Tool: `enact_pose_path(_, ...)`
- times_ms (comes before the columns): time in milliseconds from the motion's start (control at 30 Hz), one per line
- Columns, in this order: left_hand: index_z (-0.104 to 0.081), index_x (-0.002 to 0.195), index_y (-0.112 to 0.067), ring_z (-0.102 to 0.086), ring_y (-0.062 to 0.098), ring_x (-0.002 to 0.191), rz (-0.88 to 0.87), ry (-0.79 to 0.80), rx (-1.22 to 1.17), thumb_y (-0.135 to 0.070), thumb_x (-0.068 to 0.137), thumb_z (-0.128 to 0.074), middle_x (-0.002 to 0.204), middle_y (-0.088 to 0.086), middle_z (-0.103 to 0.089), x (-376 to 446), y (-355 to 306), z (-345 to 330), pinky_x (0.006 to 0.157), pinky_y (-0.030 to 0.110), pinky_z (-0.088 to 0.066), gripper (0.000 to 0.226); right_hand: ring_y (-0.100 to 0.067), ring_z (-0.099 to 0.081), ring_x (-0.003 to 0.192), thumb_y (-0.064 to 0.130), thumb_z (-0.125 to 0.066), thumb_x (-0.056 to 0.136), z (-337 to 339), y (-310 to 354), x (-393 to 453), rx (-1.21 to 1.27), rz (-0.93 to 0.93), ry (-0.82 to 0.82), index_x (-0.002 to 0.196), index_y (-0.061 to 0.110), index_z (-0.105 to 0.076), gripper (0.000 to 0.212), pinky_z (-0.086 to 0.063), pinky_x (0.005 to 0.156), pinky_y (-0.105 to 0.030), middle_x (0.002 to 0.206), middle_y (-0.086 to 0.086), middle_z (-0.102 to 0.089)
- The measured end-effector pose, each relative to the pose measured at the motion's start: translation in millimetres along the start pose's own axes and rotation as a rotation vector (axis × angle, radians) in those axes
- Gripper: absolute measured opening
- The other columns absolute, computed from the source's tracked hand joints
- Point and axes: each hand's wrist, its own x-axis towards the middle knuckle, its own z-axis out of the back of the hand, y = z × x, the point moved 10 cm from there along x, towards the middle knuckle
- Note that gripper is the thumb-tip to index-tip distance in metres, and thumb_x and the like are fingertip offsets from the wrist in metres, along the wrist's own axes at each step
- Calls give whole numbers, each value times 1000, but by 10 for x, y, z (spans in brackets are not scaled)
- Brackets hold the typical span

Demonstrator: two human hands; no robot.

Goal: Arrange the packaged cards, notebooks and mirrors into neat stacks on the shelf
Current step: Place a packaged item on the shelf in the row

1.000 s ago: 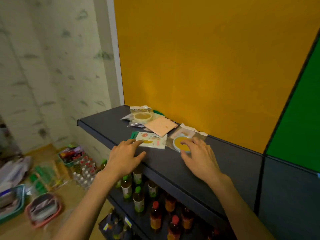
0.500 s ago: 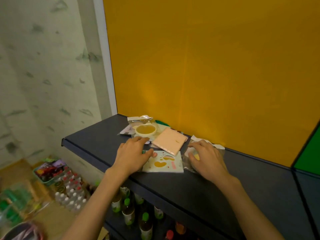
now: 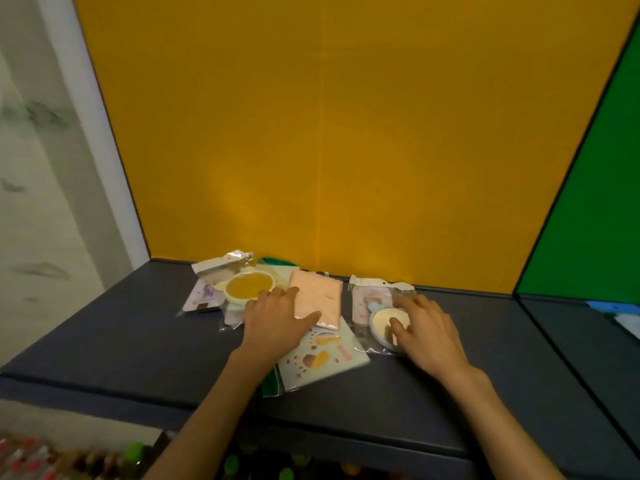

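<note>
So the patterned card pack [image 3: 320, 358] sits near the front of the dark shelf [image 3: 138, 341], tilted, its long axis running from front-left up toward back-right. Its upper edge tucks under the peach notebook [image 3: 317, 299], which lies lengthwise toward the yellow back panel [image 3: 311, 133]. Left hand [image 3: 273, 323] rests flat, fingers spread, over the notebook's corner. Right hand [image 3: 427, 330] has loosely bent fingers pressing on the blue-rimmed packaged mirror [image 3: 384, 323]. Another bagged yellow-rimmed mirror [image 3: 247, 285] lies back-left.

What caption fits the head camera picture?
Left hand rests on a pink notebook, right hand on a packaged round mirror, on the dark shelf.
</note>
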Motion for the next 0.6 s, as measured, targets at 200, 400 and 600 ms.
enact_pose_path(200, -51, 129, -19, -45, 27, 122, 71, -24, 73, -88, 74, -43, 130, 7, -53, 67, 9, -38, 98, 45, -34, 89, -28, -51, 113, 55, -48, 93, -28, -254, -188, -81, -231, -21, 129, 20, -58, 51, -45, 86, -40, 121, -7, -55)
enact_pose_path(400, -54, 112, -15, -53, 27, 111, 107, -21, -74, -75, 67, -68, 117, 10, -59, 142, -10, -33, 93, 40, -40, 76, -30, -47, 117, 85, -36, 78, -52, -358, -311, -111, -399, 36, 117, 14, -63, 85, -42, 90, -44, 120, -10, -53)
enact_pose_path(600, -49, 117, -8, -50, 31, 113, 128, 15, -270, -48, 71, -83, 120, 15, -55, 192, -41, -47, 90, 38, -42, 70, -31, -42, 123, 90, -39, 72, -88, -349, -344, -115, -425, 64, 121, 14, -63, 93, -40, 96, -46, 127, -10, -49)
